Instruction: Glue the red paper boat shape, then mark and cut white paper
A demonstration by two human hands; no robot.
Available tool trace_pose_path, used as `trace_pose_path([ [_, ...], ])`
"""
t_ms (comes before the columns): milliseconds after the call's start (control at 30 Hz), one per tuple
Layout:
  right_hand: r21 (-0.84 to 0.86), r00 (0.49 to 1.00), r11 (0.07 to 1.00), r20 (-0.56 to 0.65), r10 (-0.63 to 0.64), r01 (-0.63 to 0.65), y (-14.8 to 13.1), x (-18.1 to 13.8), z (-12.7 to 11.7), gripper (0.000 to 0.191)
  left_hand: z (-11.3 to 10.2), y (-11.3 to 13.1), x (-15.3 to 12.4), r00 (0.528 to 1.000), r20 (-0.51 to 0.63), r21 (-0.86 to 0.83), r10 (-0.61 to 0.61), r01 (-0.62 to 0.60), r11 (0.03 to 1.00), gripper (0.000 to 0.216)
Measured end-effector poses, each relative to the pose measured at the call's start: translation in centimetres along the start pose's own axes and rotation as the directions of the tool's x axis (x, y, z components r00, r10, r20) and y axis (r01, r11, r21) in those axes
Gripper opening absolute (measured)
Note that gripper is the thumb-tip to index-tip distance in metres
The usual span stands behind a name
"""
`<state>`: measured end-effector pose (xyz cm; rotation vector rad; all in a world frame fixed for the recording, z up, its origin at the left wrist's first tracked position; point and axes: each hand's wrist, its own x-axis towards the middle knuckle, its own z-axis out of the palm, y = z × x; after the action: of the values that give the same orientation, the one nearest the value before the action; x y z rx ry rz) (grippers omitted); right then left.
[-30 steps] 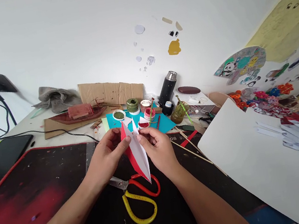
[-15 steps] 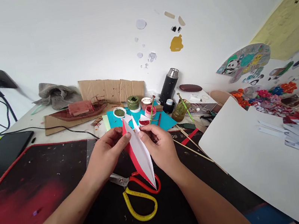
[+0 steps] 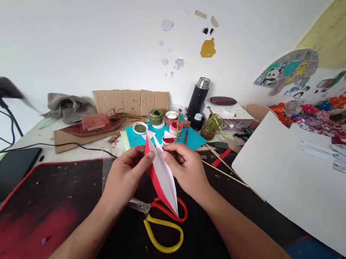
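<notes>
Our hands have drifted slightly right since a second ago, above the black mat (image 3: 56, 200) on the counter (image 3: 46, 157). Our left hand (image 3: 124, 178) and right hand (image 3: 187, 168) pinch the top of a red-and-white folded paper (image 3: 162, 177) with curled fingers. Its point hangs over the scissors (image 3: 163, 231), whose blades lie partly hidden beneath paper and left hand.

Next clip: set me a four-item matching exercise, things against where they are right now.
Things:
1 folded paper
2 scissors
3 flask
4 tablet

Places:
a upright by the wall
b flat at the left edge of the table
c pinched between left hand and right hand
d lying on the black mat

Pairs: 1-c, 2-d, 3-a, 4-b
</notes>
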<state>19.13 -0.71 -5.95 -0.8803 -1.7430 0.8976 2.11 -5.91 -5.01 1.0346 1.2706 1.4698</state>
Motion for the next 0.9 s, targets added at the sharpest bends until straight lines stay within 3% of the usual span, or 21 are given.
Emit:
trace_pose_path([
  [400,-0.020,1.000,1.000,0.025,-0.003,0.003,-0.13,0.00,0.01,0.012,-0.02,0.22,-0.05,1.000,-0.010,0.069,0.013,-0.012,0.998,0.043],
  [900,-0.026,0.999,0.999,0.029,-0.021,0.021,-0.42,0.03,-0.17,0.010,-0.08,0.17,0.10,1.000,0.019,0.032,-0.011,0.011,0.999,0.042],
])
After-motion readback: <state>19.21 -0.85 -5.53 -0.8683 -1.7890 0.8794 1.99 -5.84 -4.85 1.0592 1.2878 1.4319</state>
